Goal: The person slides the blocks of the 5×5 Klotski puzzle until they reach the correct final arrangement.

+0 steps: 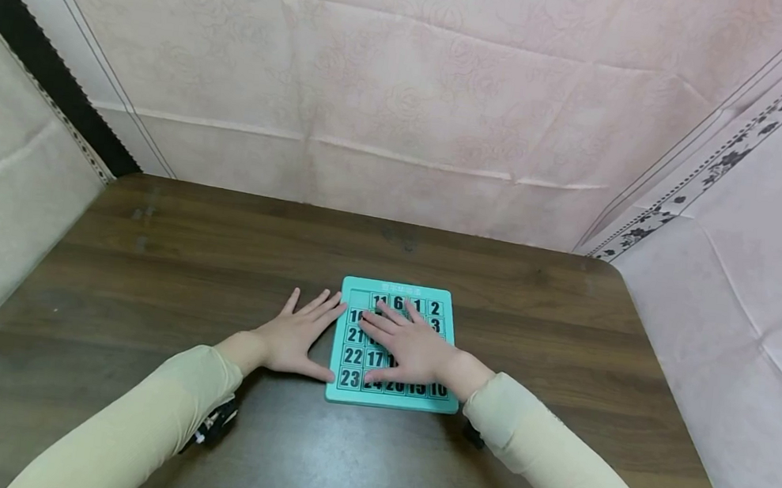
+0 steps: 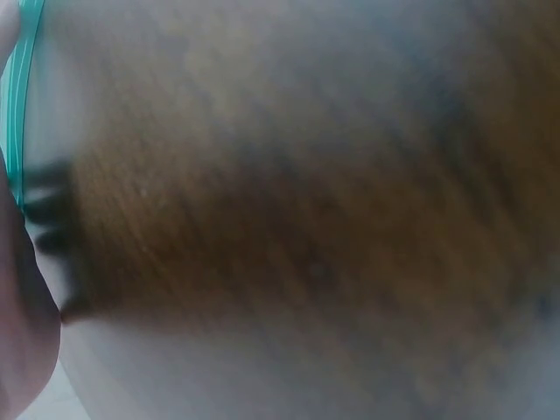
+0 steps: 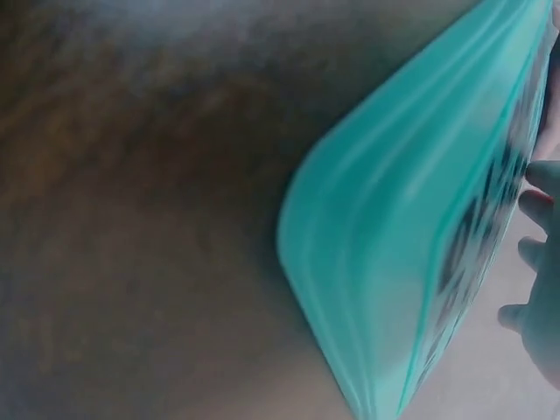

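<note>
A turquoise sliding number puzzle (image 1: pixel 353 357) with white numbered tiles lies flat on the brown wooden table. Along its left side, my left hand (image 1: pixel 293 339) is spread with straight fingers, the thumb and fingertips at the puzzle's edge. My right hand (image 1: pixel 412 349) reaches over the tiles with extended fingers, covering several numbers in the middle. Whether it presses on them or hovers, I cannot tell. In the left wrist view only a strip of the puzzle's rim (image 2: pixel 17 96) shows beside the hand. The right wrist view has the puzzle's thick corner (image 3: pixel 376 227) large, with fingertips (image 3: pixel 534 254) near the tiles.
The wooden table (image 1: pixel 534 315) extends around the puzzle on every side. Pale patterned cloth (image 1: pixel 377 99) hangs behind the table's far edge, with more cloth at left and right. A dark wrist device (image 1: pixel 215 423) sits under the left sleeve.
</note>
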Tool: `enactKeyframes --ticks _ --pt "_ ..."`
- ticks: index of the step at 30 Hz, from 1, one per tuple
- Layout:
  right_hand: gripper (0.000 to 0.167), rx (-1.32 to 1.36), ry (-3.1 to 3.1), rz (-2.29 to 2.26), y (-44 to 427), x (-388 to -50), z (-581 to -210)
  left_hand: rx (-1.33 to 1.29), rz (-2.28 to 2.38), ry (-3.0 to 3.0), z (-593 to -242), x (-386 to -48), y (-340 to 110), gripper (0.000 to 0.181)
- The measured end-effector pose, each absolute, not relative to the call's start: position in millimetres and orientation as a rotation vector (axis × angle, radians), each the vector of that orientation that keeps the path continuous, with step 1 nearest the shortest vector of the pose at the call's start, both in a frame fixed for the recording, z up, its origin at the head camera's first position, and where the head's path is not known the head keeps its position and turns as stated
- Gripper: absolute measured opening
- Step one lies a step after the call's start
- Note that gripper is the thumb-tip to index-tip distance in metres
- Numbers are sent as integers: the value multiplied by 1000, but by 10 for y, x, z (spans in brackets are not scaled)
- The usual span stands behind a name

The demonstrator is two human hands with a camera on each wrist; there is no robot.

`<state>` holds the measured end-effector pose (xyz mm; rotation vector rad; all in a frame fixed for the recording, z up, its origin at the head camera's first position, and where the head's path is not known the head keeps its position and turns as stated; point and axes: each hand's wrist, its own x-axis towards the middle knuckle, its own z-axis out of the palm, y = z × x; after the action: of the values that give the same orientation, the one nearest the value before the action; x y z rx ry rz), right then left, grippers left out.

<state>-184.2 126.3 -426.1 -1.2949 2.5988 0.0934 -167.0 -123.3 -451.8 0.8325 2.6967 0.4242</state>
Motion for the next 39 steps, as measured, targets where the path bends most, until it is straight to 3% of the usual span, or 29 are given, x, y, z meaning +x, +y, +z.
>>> enactKeyframes --ticks 14,39 --pt "87 -1104 2681 18 1383 -1991 -4295 828 419 2698 -4538 -1675 -1229 110" --pt "85 -1102 2636 20 1171 -2008 -4289 814 392 2692 -4569 -1689 -1246 111"
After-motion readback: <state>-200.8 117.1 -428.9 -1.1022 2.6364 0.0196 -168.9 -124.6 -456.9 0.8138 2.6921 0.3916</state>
